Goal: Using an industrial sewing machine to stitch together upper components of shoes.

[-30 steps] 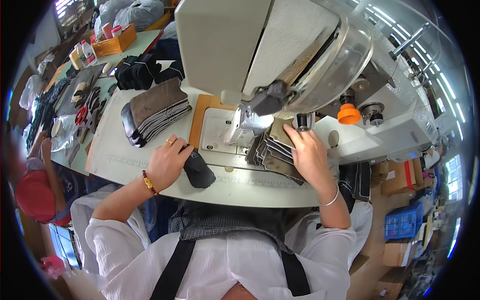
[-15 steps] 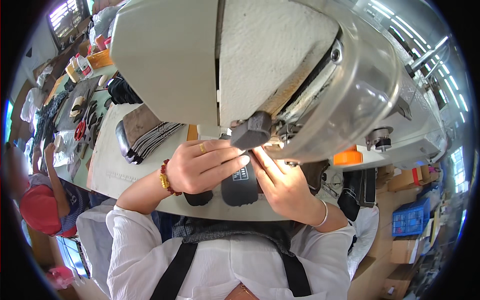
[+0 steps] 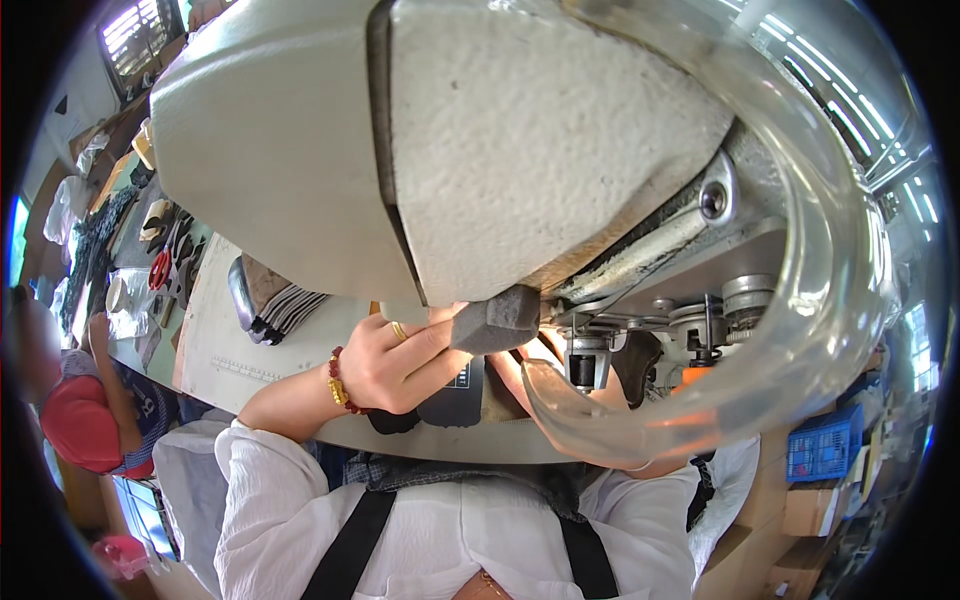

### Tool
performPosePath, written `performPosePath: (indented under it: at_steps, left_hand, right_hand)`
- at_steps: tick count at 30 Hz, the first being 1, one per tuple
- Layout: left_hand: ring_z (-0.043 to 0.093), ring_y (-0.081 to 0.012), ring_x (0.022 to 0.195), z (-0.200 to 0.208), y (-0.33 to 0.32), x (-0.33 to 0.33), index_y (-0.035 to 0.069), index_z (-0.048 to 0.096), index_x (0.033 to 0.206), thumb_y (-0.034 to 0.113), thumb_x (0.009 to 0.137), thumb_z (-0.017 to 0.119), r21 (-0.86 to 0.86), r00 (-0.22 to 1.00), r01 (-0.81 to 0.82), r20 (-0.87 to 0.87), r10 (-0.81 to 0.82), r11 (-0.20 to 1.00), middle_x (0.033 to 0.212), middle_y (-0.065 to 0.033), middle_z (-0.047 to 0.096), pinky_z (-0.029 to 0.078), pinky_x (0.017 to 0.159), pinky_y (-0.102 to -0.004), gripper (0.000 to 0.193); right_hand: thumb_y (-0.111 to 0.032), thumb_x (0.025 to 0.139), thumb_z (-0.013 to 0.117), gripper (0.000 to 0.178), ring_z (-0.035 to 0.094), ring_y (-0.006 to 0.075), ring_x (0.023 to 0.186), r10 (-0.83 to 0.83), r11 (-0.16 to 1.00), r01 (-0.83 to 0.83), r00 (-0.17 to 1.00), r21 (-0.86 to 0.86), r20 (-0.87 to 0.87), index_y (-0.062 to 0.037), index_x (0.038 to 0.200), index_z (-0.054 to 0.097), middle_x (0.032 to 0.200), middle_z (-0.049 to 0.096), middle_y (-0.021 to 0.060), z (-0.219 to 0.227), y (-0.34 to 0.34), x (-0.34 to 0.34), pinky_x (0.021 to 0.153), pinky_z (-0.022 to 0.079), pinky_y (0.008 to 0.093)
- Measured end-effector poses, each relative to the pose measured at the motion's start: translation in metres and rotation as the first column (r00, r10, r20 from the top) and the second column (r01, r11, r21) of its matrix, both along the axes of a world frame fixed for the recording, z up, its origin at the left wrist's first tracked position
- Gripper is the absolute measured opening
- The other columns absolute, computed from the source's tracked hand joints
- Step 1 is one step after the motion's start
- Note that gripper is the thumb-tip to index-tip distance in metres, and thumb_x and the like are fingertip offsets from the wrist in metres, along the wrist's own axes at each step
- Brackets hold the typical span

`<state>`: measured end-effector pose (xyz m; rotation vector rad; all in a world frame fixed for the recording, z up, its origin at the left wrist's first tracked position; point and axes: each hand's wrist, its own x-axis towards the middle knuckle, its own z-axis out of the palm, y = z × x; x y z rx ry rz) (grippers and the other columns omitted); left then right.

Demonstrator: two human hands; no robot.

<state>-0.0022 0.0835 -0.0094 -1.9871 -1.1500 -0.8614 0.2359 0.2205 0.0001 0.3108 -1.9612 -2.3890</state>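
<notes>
Under the head of a large pale sewing machine [image 3: 550, 150] lies a dark grey fabric piece [image 3: 452, 406] with a white printed patch. My left hand [image 3: 398, 365] grips it at its left side, fingers bent and close together; a grey foam block [image 3: 500, 322] on the machine hides the fingertips. My right hand [image 3: 600, 375] is at the piece's right side, beneath the machine head. The clear curved guard [image 3: 600, 430] and metal parts cover most of it, so its fingers cannot be made out. A second dark piece [image 3: 393, 420] lies beside the first, under my left wrist.
A stack of striped and brown fabric pieces [image 3: 283, 305] rests on the pale worktable [image 3: 215, 345] at the left. Red-handled scissors [image 3: 160, 268] lie on the far-left table, where another person [image 3: 85, 415] sits. A blue crate [image 3: 825, 442] stands at the right.
The machine head looks larger and closer in view. Its guard now covers my right hand, which was plainly seen before. My left fingertips have gone behind the foam block.
</notes>
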Motion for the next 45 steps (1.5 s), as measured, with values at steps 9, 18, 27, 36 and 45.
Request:
performPosePath:
  at_steps: [9,18,27,36,45]
  left_hand:
    - [0.064,-0.0094,0.064,-0.030,0.009,-0.002,0.006,0.076,0.089,0.008,0.067,0.073,0.004,1.000,-0.011,0.028,0.011,1.000,0.104,-0.0141,0.076,0.046,0.047,-0.0230,0.022]
    - [0.057,-0.0094,0.057,-0.036,0.005,-0.005,0.005,0.078,0.092,0.007,0.069,0.073,-0.077,0.997,-0.014,0.080,0.020,0.997,0.109,-0.0140,0.076,0.046,0.047,-0.0255,0.023]
    - [0.069,-0.0183,0.068,-0.040,0.010,-0.006,0.001,0.075,0.085,0.008,0.065,0.077,0.020,0.999,-0.018,0.044,0.017,1.000,0.108,-0.0206,0.074,0.056,0.060,-0.0374,0.022]
    - [0.070,-0.0218,0.073,-0.035,0.005,-0.006,0.000,0.075,0.086,0.010,0.064,0.078,-0.038,0.999,-0.029,0.028,0.030,0.999,0.106,-0.0219,0.074,0.057,0.063,-0.0392,0.024]
    - [0.071,-0.0216,0.081,-0.031,0.003,-0.002,0.002,0.077,0.094,0.009,0.070,0.078,-0.059,0.995,-0.100,0.008,0.100,0.993,0.118,-0.0204,0.074,0.055,0.063,-0.0368,0.024]
  right_hand:
    - [-0.011,0.104,0.053,0.050,0.066,0.0183,0.121,-0.212,-0.476,-0.279,0.957,-0.834,-0.199,-0.0043,0.154,0.048,0.139,0.064,0.0084,-0.025,-0.007,0.001,0.110,0.052,0.0329]
    - [-0.021,0.109,0.048,0.037,0.067,0.0182,0.102,-0.207,-0.200,-0.263,0.953,0.944,0.222,-0.0093,0.141,0.061,0.119,0.070,0.0057,-0.030,-0.011,0.004,0.108,0.047,0.0353]
    - [-0.021,0.099,0.062,0.038,0.067,0.0283,0.108,-0.235,-0.683,-0.264,0.962,-0.681,-0.137,-0.0101,0.135,0.066,0.125,0.070,0.0110,-0.011,-0.004,0.002,0.106,0.048,0.0456]
    - [-0.020,0.089,0.076,0.041,0.068,0.0384,0.114,-0.279,-0.840,-0.286,0.957,-0.462,-0.085,-0.0110,0.129,0.072,0.131,0.070,0.0164,0.004,-0.007,-0.001,0.103,0.050,0.0559]
    - [-0.017,0.088,0.075,0.044,0.069,0.0388,0.114,-0.197,-0.512,-0.277,0.959,-0.813,-0.203,-0.0086,0.131,0.070,0.133,0.068,0.0184,0.000,-0.008,-0.010,0.099,0.055,0.0560]
